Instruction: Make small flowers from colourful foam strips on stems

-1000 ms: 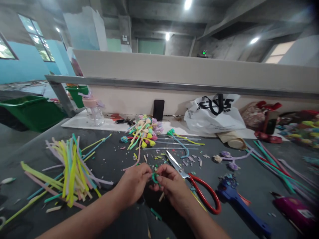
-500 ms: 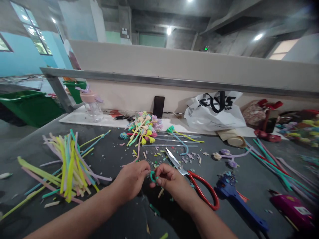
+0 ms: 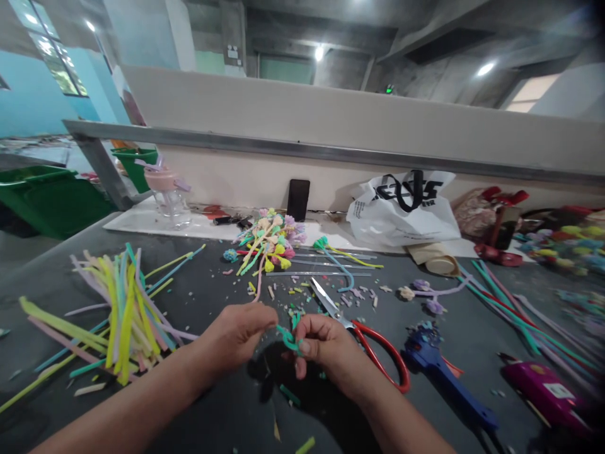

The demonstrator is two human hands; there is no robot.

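Both of my hands meet over the dark table, low in the middle of the view. My left hand (image 3: 236,337) pinches one end of a teal pipe cleaner piece (image 3: 288,339) that is curled into a small coil. My right hand (image 3: 326,347) is closed round the other side of the coil, thumb on top. Red-handled scissors (image 3: 363,337) lie just right of my right hand, blades pointing up and left. A heap of small finished pipe cleaner flowers (image 3: 271,243) lies farther back.
A spread of long coloured pipe cleaners (image 3: 118,302) lies at the left. A blue glue gun (image 3: 444,375) and a magenta tool (image 3: 543,394) lie at the right. A white bag (image 3: 401,214), a phone (image 3: 299,199) and a cup (image 3: 165,195) stand by the back wall. Cut scraps litter the table.
The teal coil has loosened a little and its end now sticks out to the left. My hands have drifted slightly apart and downward; the view has shifted a bit.
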